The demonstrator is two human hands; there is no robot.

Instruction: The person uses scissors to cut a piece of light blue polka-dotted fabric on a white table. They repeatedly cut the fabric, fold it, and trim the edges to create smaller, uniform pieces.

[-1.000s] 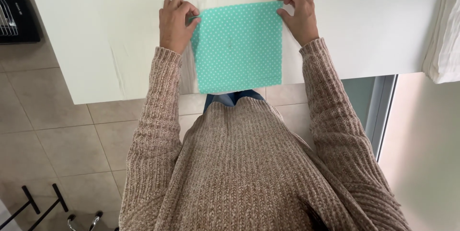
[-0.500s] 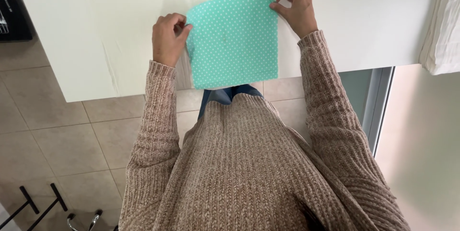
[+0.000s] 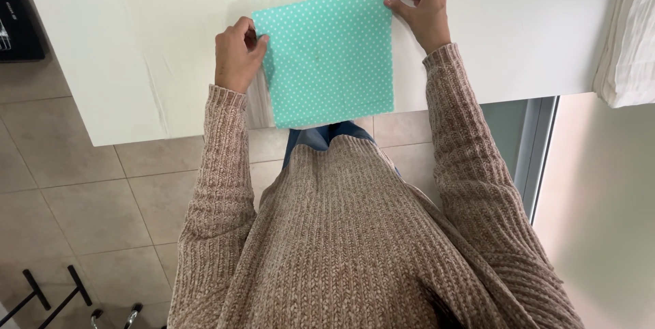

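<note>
A person in a brown knit sweater [image 3: 355, 233] pinches the 2 far corners of a teal, white-dotted cloth [image 3: 326, 56] laid flat on a white table [image 3: 136, 42], its near edge hanging just over the table's rim. The left hand [image 3: 235, 56] and right hand [image 3: 423, 11] are both closed on the fabric, seemingly mid-fold; a clean fold would need corners brought level. Folded white cloths [image 3: 631, 35] sit far right; no labels show.
</note>
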